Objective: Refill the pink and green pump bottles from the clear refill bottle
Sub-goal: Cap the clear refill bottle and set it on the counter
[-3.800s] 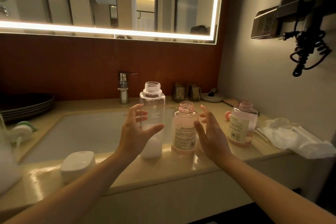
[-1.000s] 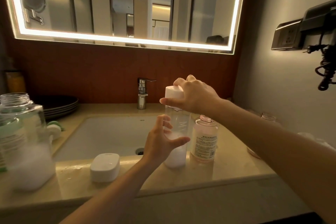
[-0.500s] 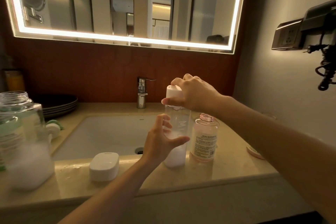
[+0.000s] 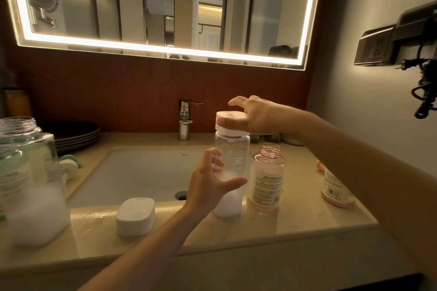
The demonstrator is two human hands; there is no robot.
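Nearest, at the left of the counter [image 4: 260, 238], the green pump bottle [image 4: 28, 179] stands open and blurred, with white contents low down. Past the white soap box [image 4: 135, 216], the left hand [image 4: 208, 184] has its grip wrapped loosely round the clear refill bottle [image 4: 233, 168], thumb across the front, keeping it upright by the sink [image 4: 142, 172]. Just right of it stands the pink pump bottle [image 4: 266, 179], its neck bare. Above, the white cap [image 4: 230, 123], absent seconds ago, now sits on the refill bottle. The right hand [image 4: 257, 116], curled over the cap a moment back, has splayed its fingers, and only thumb and palm touch it. Pouring looks finished, but both pumps still need refitting.
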